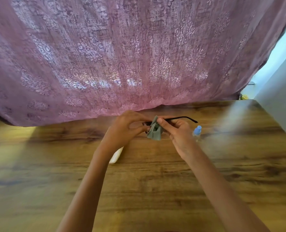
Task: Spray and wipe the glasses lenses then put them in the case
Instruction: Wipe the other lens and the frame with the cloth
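Observation:
Both my hands are raised over the far middle of the wooden table (55,173). My left hand (127,126) grips the black glasses (180,118) at the frame's left part; most of the frame is hidden behind fingers and cloth. One temple arm sticks out to the right. My right hand (177,129) pinches a grey cloth (154,131) against a lens with thumb and fingers. A small clear spray bottle (197,132) with a blue cap stands just right of my right hand. A white case (116,155) lies on the table, partly hidden under my left wrist.
A purple patterned curtain (122,56) hangs along the table's far edge. A pale wall (282,97) runs beside the table's right edge.

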